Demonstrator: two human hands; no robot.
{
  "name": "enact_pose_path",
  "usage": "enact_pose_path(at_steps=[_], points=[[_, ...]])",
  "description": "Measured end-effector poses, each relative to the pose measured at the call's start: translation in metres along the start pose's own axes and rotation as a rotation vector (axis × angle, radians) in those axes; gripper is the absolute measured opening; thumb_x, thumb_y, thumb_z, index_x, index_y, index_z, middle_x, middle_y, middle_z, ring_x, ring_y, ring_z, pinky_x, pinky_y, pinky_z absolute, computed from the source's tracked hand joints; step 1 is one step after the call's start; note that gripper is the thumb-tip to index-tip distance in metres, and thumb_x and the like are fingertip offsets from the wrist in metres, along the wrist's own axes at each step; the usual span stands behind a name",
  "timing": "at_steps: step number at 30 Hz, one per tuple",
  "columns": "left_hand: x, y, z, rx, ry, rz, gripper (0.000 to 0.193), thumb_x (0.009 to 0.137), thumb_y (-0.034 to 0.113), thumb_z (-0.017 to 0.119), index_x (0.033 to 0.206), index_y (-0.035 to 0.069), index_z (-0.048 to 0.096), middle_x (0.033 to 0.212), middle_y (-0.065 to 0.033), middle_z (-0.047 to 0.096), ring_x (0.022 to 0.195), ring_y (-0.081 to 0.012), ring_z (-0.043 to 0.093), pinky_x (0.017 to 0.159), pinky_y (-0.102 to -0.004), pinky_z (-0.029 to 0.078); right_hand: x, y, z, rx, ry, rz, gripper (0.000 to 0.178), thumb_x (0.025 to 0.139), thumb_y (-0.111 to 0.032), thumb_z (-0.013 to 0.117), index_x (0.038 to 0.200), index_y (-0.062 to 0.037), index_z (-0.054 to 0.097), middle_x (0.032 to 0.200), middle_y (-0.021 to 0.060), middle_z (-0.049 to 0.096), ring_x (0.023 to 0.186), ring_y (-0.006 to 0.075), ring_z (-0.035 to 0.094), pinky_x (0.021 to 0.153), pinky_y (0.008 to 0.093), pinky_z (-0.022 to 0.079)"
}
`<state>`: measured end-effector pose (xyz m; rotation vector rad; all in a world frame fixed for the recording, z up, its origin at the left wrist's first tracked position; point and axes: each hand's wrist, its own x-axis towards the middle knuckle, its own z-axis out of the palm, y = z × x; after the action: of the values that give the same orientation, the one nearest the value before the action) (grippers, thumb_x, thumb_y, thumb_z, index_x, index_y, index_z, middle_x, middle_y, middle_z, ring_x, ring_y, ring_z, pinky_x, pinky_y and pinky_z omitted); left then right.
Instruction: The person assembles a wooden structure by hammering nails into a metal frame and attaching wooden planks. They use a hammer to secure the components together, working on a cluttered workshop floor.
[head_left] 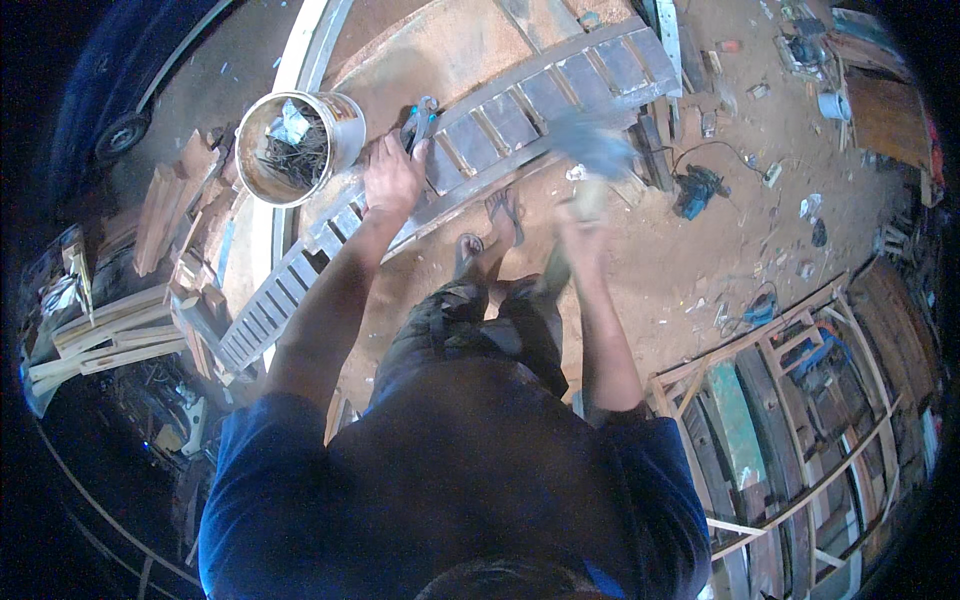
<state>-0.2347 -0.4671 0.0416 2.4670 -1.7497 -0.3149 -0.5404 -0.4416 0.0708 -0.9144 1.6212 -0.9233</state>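
Note:
My right hand [583, 238] is closed round the pale handle of a hammer [592, 150]. The hammer's head is a motion blur over the near edge of a long slatted wooden frame [465, 142]. On that frame's left part rests my left hand [393, 180], fingers stretched forward and the thumb apart. Just beyond its fingertips lies a metal plier-like tool [424, 115] with teal marks; its lower end is partly hidden by the hand. To the left of this hand, a white bucket [345, 130] holds a tangle of dark nails and a crumpled pale wrapper.
A long white-edged beam [290, 55] runs beneath the bucket. Stacked boards [110, 330] lie at left. A blue power tool [697, 190] with a cord is on the sandy ground at right. Wooden frames [770, 400] stand lower right. My sandalled feet are below the slatted frame.

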Motion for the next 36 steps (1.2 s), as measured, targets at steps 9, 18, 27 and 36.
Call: enact_pose_path(at_steps=[9,18,27,36], points=[[-0.001,-0.001,-0.004,0.068,-0.030,0.021,0.054,0.095,0.043,0.060,0.121,-0.004,0.051,0.114,-0.0263,0.061,0.110,-0.0427,0.058,0.101,-0.0504,0.043,0.004,0.003,-0.015,0.174,-0.030,0.201,0.014,0.081,-0.012,0.068,0.091,-0.0054,0.060,0.072,0.0000,0.058,0.064,0.0119,0.058,0.059,0.0314,0.049],[0.004,-0.003,-0.001,0.047,-0.058,0.032,0.056,0.095,0.043,0.059,0.123,-0.004,0.049,0.120,-0.0282,0.060,0.116,-0.0446,0.055,0.104,-0.0511,0.041,-0.006,0.015,0.002,-0.230,-0.207,0.154,0.037,0.080,-0.015,0.071,0.113,0.0025,0.062,0.084,0.0109,0.068,0.077,0.0176,0.067,0.069,0.0358,0.054],[0.002,0.001,-0.003,0.036,0.001,0.033,0.050,0.095,0.042,0.059,0.117,-0.003,0.052,0.114,-0.0264,0.061,0.110,-0.0419,0.058,0.097,-0.0484,0.046,0.049,-0.081,-0.052,0.144,0.155,-0.224,0.016,0.084,-0.003,0.066,0.096,-0.0018,0.055,0.080,0.0042,0.061,0.066,0.0141,0.060,0.059,0.0293,0.050],[0.001,-0.001,-0.001,0.045,-0.121,-0.056,0.051,0.095,0.041,0.059,0.122,-0.002,0.050,0.118,-0.0278,0.059,0.114,-0.0427,0.057,0.099,-0.0500,0.046,0.058,-0.015,-0.013,-0.157,-0.238,-0.307,0.027,0.081,-0.008,0.070,0.105,-0.0016,0.064,0.088,0.0065,0.067,0.079,0.0188,0.068,0.069,0.0350,0.055]])
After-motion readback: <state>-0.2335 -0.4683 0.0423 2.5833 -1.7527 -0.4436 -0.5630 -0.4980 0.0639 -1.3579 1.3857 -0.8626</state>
